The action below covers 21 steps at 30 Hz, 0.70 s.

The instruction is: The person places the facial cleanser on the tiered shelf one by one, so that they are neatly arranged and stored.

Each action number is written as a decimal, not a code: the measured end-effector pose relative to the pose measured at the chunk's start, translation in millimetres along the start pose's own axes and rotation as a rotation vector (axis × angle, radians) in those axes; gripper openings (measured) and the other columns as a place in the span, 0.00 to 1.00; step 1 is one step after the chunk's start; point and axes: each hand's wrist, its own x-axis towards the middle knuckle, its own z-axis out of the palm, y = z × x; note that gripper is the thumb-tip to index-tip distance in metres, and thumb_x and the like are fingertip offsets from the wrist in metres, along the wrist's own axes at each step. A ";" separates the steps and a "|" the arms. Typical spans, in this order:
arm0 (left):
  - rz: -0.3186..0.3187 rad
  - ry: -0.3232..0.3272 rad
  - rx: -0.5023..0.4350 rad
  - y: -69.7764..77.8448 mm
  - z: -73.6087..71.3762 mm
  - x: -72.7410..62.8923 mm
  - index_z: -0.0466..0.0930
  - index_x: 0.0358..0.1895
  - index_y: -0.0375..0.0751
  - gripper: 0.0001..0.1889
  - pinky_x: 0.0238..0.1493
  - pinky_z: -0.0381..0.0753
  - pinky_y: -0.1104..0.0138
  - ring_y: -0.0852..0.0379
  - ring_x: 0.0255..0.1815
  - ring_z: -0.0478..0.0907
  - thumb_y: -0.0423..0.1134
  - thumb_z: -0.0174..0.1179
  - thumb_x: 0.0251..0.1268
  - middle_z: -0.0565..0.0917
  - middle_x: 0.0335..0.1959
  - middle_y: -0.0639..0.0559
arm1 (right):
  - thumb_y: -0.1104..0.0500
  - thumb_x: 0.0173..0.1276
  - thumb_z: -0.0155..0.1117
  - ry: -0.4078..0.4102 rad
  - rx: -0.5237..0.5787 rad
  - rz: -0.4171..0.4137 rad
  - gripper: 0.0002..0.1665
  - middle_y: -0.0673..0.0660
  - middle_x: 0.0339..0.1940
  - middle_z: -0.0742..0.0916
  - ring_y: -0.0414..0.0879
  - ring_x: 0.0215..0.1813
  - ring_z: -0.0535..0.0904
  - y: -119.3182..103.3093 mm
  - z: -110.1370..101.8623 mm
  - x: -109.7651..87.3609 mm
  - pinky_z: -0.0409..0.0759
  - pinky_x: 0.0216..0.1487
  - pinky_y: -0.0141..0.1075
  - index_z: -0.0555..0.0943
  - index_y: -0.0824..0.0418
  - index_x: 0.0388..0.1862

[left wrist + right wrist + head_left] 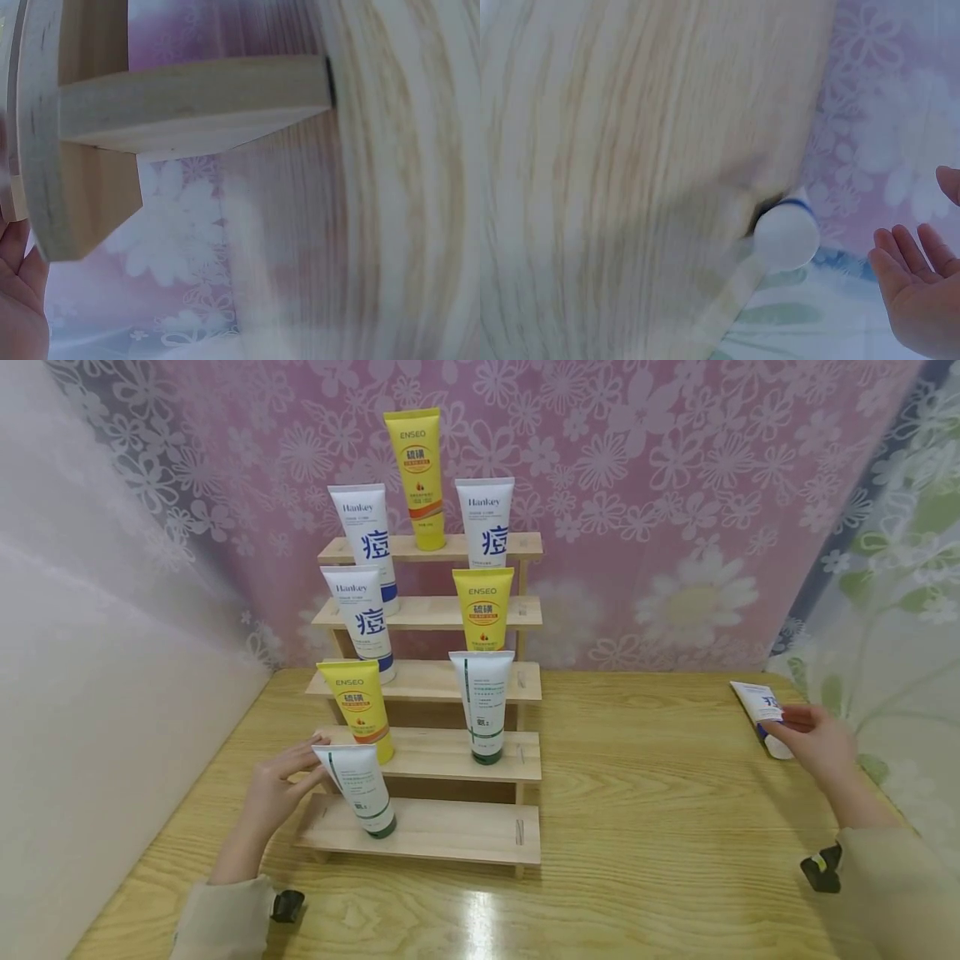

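Note:
In the head view my left hand (277, 785) is at the left end of a wooden step rack, its fingers extended at the second-lowest shelf (442, 758). Some of its fingertips are hidden behind a white and green tube (360, 789) standing on the lowest shelf. My right hand (813, 743), fingers spread, hovers beside a white and blue tube (757, 706) that lies on the table at the far right. The right wrist view shows that tube's round white cap (786, 236) apart from the open palm.
Higher shelves carry yellow tubes (418, 477), white and blue tubes (363, 618) and another white and green tube (483, 706), all standing on their caps. The wooden table (645, 827) meets a pink flowered backdrop (637, 527) behind, with a pale wall (112, 610) at the left.

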 end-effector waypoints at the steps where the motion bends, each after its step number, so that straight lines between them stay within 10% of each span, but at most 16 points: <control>1: -0.004 0.004 -0.009 -0.4 0.0 0.1 0.82 0.32 0.31 0.13 0.51 0.67 0.79 0.52 0.50 0.75 0.23 0.67 0.36 0.80 0.39 0.36 | 0.46 0.63 0.55 0.001 -0.019 0.007 0.38 0.74 0.50 0.71 0.24 0.33 0.64 3.4 -1.3 1.8 0.69 0.25 0.21 0.62 0.77 0.57; 7: -0.034 0.026 -0.045 0.1 0.8 4.0 0.81 0.30 0.28 0.13 0.51 0.68 0.78 0.52 0.50 0.74 0.18 0.66 0.34 0.80 0.39 0.34 | 0.44 0.63 0.52 0.007 -0.049 0.101 0.41 0.77 0.54 0.67 0.64 0.48 0.66 19.1 -7.4 11.4 0.68 0.26 0.25 0.60 0.79 0.57; 15: -0.039 0.032 -0.091 21.6 -1.7 21.6 0.80 0.27 0.23 0.12 0.52 0.68 0.76 0.40 0.47 0.74 0.13 0.64 0.32 0.78 0.37 0.29 | 0.42 0.62 0.52 -0.001 -0.090 0.219 0.44 0.79 0.53 0.65 0.70 0.50 0.63 42.5 -13.1 20.1 0.72 0.38 0.51 0.58 0.81 0.57; 21: -0.056 0.013 -0.124 7.6 5.7 19.3 0.81 0.28 0.26 0.11 0.53 0.68 0.76 0.42 0.48 0.74 0.15 0.64 0.34 0.79 0.38 0.32 | 0.42 0.62 0.50 -0.039 -0.160 0.246 0.44 0.80 0.51 0.66 0.71 0.48 0.64 55.8 -15.9 25.2 0.70 0.40 0.55 0.60 0.83 0.54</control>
